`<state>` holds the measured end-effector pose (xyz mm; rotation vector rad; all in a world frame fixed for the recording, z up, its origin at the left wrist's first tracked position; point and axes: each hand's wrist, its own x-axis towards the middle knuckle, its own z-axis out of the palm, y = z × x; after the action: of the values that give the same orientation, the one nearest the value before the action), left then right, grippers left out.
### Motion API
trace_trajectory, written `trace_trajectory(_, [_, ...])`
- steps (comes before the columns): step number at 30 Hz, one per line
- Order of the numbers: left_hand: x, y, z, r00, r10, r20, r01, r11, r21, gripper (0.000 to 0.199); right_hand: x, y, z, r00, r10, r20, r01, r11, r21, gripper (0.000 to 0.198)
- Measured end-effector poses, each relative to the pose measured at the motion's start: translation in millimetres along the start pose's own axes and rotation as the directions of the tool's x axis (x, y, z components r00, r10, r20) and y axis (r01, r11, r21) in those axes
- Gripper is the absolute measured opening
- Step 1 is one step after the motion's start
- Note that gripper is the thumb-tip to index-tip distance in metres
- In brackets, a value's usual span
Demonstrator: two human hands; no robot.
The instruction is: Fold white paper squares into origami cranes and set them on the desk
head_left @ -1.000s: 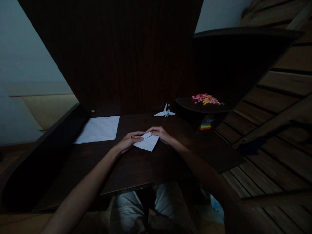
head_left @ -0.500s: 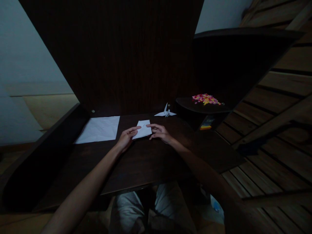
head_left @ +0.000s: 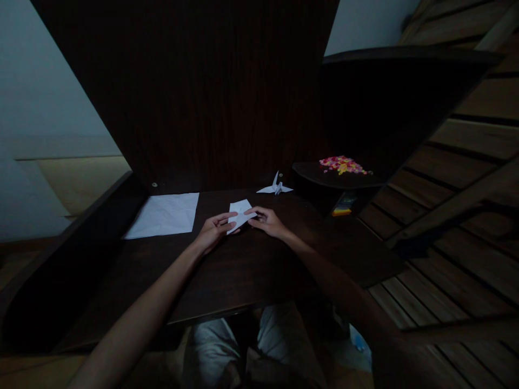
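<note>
Dim room, dark wood tabletop [head_left: 227, 283] seen from the wearer's POV: a small folded white paper [head_left: 240, 207] sits front & ctr btwn two bare hands, at or just above the wood (can't tell which). The L hand [head_left: 212, 231] grips its left & near side, thumb on top; the R hand [head_left: 268, 222] has its fingers grasping the right-hand corner. Risks, as I judge them: w/ both hands on so small a pc, an uneven pull could skew a crease or tear a corner; a slack L grip could let the layers slide out of line; poor light makes edges hard to match, so a fold could land off. The origami crane [head_left: 276, 188] stands behind, well clear of the R fingers, so a knock seems unlikely. Count: 2 hands; 1 folded paper; 1 crane, wings spread, near the back panel [head_left: 211, 108]; 1 flat area of white paper [head_left: 164, 215] at back left, single sheet or stack unclear; 1 heap of tiny pink, red & yellow pcs [head_left: 343, 164] on the low corner shelf [head_left: 310, 175], too small to count; 1 yellow item [head_left: 341, 212] under that shelf, type unclear; 2 pale trouser legs [head_left: 217, 337] below the front edge.
</note>
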<state>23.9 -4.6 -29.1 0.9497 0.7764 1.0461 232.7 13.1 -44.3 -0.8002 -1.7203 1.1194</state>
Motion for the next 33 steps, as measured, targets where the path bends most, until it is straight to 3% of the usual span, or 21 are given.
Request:
trace_trajectory(6, [2, -1, -2, 0.999, -0.009, -0.037, 0.011, 0.999, 0.053, 0.043, -2, -2, -3, 0.992, 0.000, 0.127, 0.013, 0.995, -0.103, 0.030])
trace_trajectory(10, [1, -2, -3, 1.000, -0.029, -0.001, 0.029, 0.993, 0.116, 0.046, 2, 2, -1, 0.998, 0.002, 0.063, 0.000, 1.000, -0.031, 0.030])
trace_trajectory(17, [-4, -1, 2, 0.996, -0.008, 0.086, -0.028, 0.916, 0.401, 0.035, 6, 8, 5, 0.988, 0.101, -0.119, -0.078, 0.980, 0.182, 0.040])
trace_trajectory(22, [-3, -6, 5, 0.994, 0.072, 0.088, -0.101, 0.914, 0.394, 0.029, 5, 6, 8, 0.990, 0.108, -0.093, -0.079, 0.959, 0.270, 0.053])
trace_trajectory(26, [3, -12, 2, 0.986, 0.166, 0.017, -0.162, 0.927, 0.338, 0.042, 3, 3, 10, 0.992, 0.120, -0.034, -0.106, 0.954, 0.281, 0.053])
trace_trajectory(31, [3, -8, 2, 0.982, 0.179, -0.054, -0.155, 0.942, 0.299, 0.073, 1, 0, 15, 0.990, 0.140, -0.017, -0.129, 0.949, 0.286, 0.056])
trace_trajectory(33, [0, -4, 3, 0.987, 0.156, -0.028, -0.138, 0.934, 0.330, 0.068, 1, 0, 17, 0.987, 0.158, -0.036, -0.143, 0.953, 0.267, 0.051])
